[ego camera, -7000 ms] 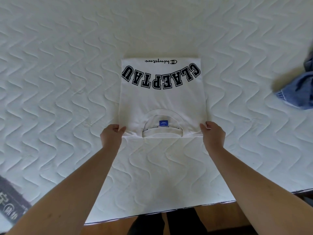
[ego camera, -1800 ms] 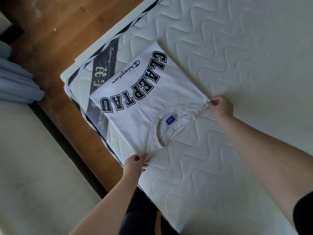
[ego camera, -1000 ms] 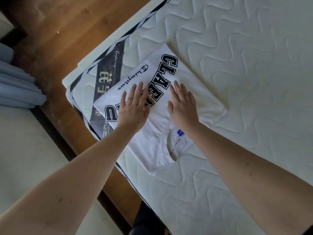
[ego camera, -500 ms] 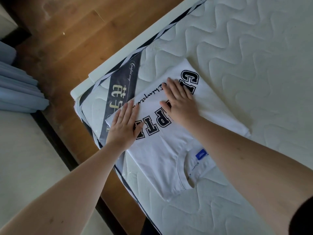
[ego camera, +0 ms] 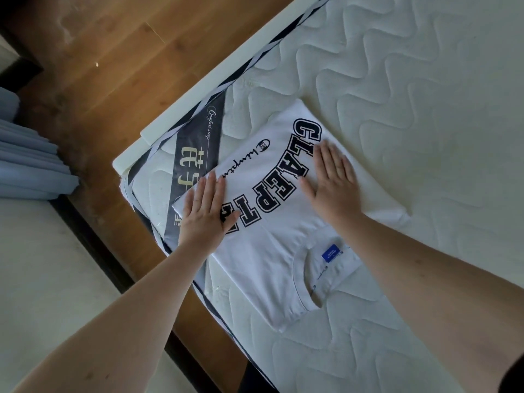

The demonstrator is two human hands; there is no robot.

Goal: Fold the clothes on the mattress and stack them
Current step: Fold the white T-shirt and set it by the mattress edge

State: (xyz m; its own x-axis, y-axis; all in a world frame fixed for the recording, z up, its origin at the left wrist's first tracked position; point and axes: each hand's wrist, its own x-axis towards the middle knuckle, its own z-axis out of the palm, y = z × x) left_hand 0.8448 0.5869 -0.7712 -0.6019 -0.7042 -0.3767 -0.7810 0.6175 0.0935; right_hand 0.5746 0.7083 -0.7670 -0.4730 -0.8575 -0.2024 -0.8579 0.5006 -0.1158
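White folded T-shirt (ego camera: 263,251) is laid flat on the quilted mattress (ego camera: 411,95), close to the mattress corner w/ the dark label band (ego camera: 195,154). Shirt's far-left corner is seen overlapping that band. Black block lettering is shown face up across the shirt; neckline w/ blue tag (ego camera: 330,252) is turned toward the person.

Left hand (ego camera: 205,212) is pressed flat on the shirt's left edge, fingers straight and together, nothing gripped. Right hand (ego camera: 334,182) is laid flat on the shirt's right half, just beside the lettering, fingers straight, slightly spread, nothing gripped. Fingertips are a bit blurred, so exact contact can't be judged there.

Wooden floor (ego camera: 113,66) is seen beyond the mattress corner. Pale blue folds, prob. a curtain (ego camera: 28,165), are seen past the floor, well apart from the shirt.
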